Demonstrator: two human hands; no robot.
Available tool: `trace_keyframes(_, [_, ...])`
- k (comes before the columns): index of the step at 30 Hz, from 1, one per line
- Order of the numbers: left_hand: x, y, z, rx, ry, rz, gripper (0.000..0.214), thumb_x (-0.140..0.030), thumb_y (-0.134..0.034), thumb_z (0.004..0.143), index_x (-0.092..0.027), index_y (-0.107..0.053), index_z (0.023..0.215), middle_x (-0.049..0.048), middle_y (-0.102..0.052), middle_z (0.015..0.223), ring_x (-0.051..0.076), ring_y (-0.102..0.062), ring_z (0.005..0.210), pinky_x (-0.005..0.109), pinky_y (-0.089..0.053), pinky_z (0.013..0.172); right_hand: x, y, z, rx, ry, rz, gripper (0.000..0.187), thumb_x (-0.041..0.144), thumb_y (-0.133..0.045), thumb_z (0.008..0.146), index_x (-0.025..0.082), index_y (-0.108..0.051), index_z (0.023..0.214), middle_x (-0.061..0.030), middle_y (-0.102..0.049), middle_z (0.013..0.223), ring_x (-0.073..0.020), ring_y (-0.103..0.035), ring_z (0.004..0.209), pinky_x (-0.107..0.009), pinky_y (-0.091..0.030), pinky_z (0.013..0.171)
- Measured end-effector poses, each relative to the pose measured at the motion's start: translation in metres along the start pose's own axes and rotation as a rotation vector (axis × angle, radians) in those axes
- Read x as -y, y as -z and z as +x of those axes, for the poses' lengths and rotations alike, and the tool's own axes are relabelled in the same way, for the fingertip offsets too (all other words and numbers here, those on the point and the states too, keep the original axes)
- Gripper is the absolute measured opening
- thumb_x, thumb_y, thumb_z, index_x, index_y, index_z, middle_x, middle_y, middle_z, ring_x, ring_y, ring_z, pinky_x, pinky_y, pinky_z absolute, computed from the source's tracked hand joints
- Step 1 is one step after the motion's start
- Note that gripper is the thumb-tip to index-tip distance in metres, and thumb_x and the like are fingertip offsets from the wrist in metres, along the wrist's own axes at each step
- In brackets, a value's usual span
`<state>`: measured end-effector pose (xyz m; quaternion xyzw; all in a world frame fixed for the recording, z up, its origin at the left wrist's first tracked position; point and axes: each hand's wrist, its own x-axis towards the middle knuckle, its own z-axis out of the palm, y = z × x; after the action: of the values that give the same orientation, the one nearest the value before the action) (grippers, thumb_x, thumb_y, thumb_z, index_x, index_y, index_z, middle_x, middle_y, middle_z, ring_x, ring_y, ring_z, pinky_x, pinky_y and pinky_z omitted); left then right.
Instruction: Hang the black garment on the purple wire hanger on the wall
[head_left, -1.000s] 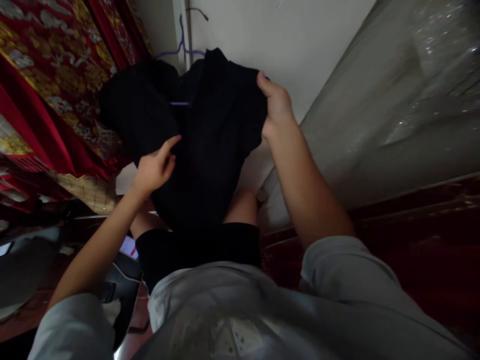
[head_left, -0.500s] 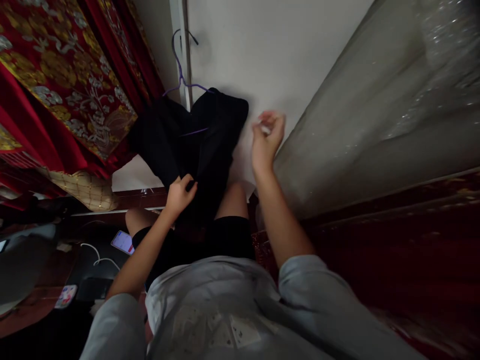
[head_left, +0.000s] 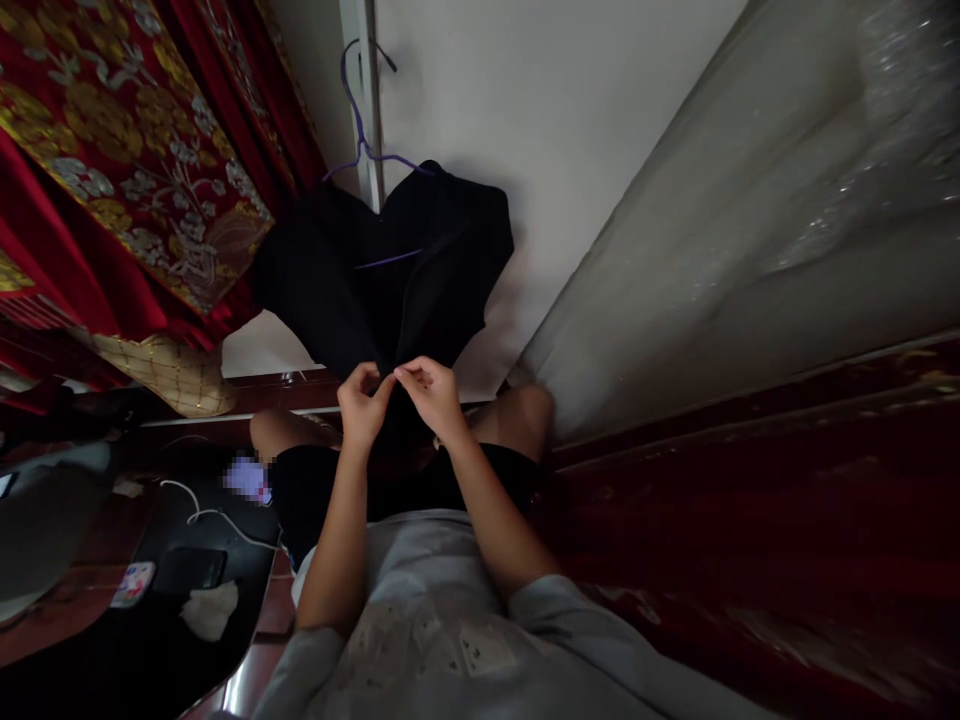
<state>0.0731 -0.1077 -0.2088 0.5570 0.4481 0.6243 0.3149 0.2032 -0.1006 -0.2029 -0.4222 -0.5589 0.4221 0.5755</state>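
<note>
On my feed I see a black garment [head_left: 420, 270] hanging on a purple hanger [head_left: 358, 110] against a white wall [head_left: 540, 120], just above the centre of the frame. At the garment's lower edge, toward 6 o'clock, the left hand [head_left: 360, 405] and right hand [head_left: 431, 395] meet. The fingers of both are pinched closed on the dark fabric. A red and gold cloth [head_left: 112, 150] hangs at 10 o'clock. At 8 o'clock a white cable [head_left: 202, 515] lies beside a blurred lit screen [head_left: 246, 478].
</note>
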Motion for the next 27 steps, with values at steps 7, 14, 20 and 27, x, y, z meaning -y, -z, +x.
trace_keyframes(7, [-0.017,0.006,-0.003,0.089,-0.080,0.156,0.014,-0.030,-0.071,0.088,-0.016,-0.069,0.084,0.0024,-0.059,0.079,0.015,-0.057,0.074,0.025,-0.047,0.069,0.000,-0.004,-0.014,-0.027,-0.049,0.083,0.034,0.054,-0.070,0.081,0.022,-0.060,0.085,-0.0022,-0.064,0.082,-0.0156,-0.061,0.071,-0.028,-0.050,0.065])
trace_keyframes(14, [-0.026,0.017,-0.002,0.169,-0.007,0.062,0.016,-0.025,-0.070,0.087,-0.017,-0.063,0.075,0.0006,-0.055,0.075,0.014,-0.055,0.071,0.025,-0.046,0.068,0.020,-0.001,-0.016,0.122,-0.058,0.022,0.036,0.055,-0.067,0.086,0.022,-0.057,0.079,-0.0010,-0.062,0.072,-0.0156,-0.061,0.068,-0.028,-0.050,0.064])
trace_keyframes(20, [-0.021,0.017,-0.007,0.180,0.018,-0.019,0.009,-0.025,-0.067,0.090,-0.018,-0.062,0.095,0.0027,-0.065,0.088,0.015,-0.064,0.082,0.027,-0.053,0.079,0.031,0.001,-0.016,0.203,-0.065,0.085,0.033,0.050,-0.067,0.088,0.019,-0.066,0.074,-0.0025,-0.066,0.064,-0.0157,-0.062,0.061,-0.029,-0.049,0.062])
trace_keyframes(27, [-0.028,0.012,-0.015,0.200,-0.053,0.031,0.010,-0.023,-0.064,0.090,-0.018,-0.063,0.099,0.0039,-0.066,0.088,0.018,-0.067,0.087,0.029,-0.054,0.082,0.045,0.001,-0.016,0.215,-0.078,0.119,0.033,0.048,-0.075,0.082,0.018,-0.067,0.070,-0.0006,-0.062,0.057,-0.0135,-0.058,0.055,-0.027,-0.044,0.056])
